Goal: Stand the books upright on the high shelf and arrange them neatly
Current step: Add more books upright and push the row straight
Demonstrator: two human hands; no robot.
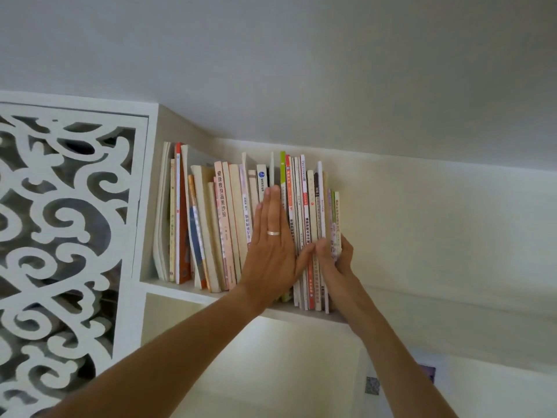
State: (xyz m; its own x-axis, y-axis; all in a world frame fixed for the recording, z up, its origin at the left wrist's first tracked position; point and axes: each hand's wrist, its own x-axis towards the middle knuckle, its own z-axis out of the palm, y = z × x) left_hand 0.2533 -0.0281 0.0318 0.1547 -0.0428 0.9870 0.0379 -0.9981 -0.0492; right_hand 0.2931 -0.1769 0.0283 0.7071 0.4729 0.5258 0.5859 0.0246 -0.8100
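Two hands meet a row of books (229, 224) standing spine-out on the high shelf (177, 289), close beneath the ceiling. Most stand upright or lean slightly; those at the row's left end tilt. Left hand (272, 236): flat, fingers straight and together, palm pressed against the spines near the middle of the row, a ring (273, 233) on one finger. Right hand (333, 254): fingers curled round the right end of the row, thumb on the spines, gripping the last thin books (334, 224). Both thumbs nearly touch. Left of the shelf, a white carved lattice panel (60, 221); right, plain wall (452, 224).
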